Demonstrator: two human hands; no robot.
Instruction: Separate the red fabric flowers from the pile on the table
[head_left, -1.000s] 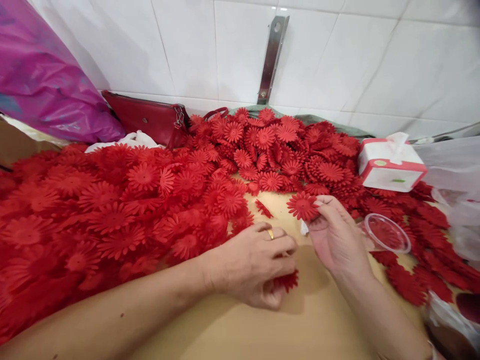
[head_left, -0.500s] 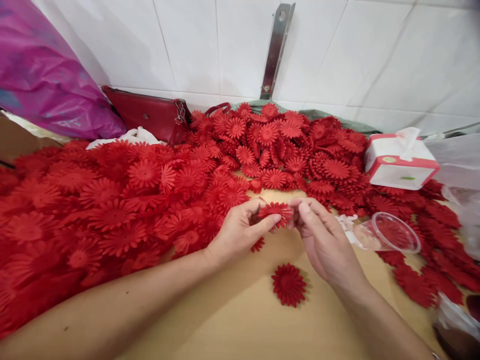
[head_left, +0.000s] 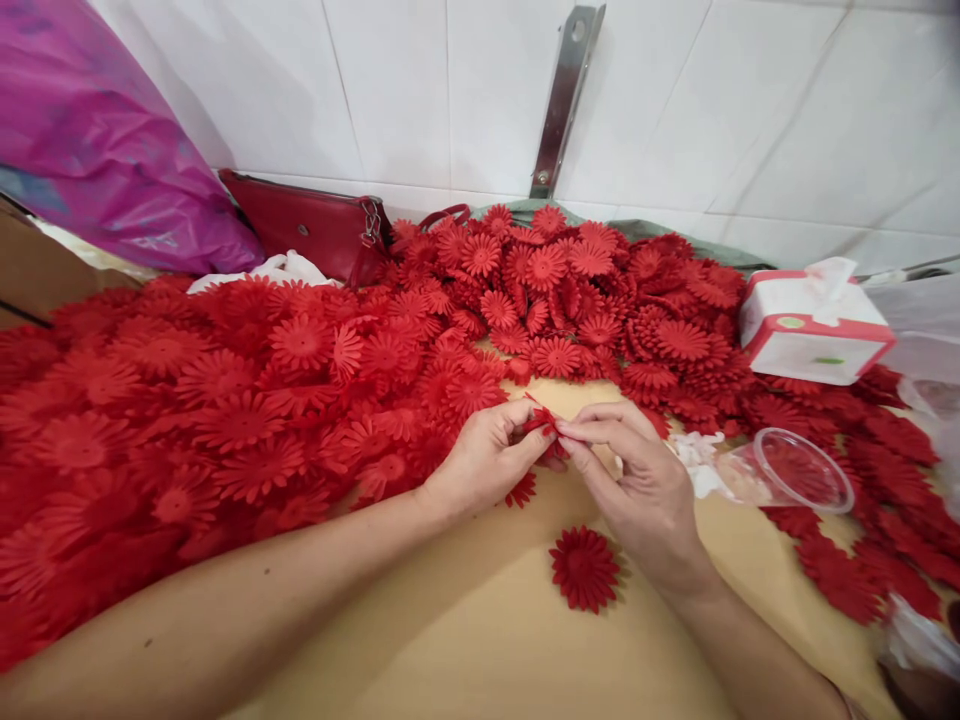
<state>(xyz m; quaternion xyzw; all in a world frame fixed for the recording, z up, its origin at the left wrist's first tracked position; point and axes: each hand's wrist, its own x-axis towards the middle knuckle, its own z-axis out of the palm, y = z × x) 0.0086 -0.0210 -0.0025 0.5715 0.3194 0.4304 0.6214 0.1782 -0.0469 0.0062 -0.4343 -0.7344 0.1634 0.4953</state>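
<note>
Operator: List the layout in descending size.

Technician: Tan tabletop [head_left: 450,650]: bears a wide heap of red flower pieces [head_left: 244,425] extending along the left, back and right. Tissue pack [head_left: 821,350]: resting upright on the heap at right rear.

Operator: State of the hands?

Technician: Left hand [head_left: 484,455]: fingers curled, thumb closed down. Right hand [head_left: 649,495]: thumb and forefinger tips brought together, other fingers bent.

Operator: Smaller items?

Technician: Clear plastic cup [head_left: 746,478]: lying on its side, right of the right hand. Dark red flower [head_left: 585,568]: on the tabletop, near side of the hands. Held flower piece [head_left: 538,422]: gripped by the left thumb and fingers; right fingertips pinch its right edge.
</note>
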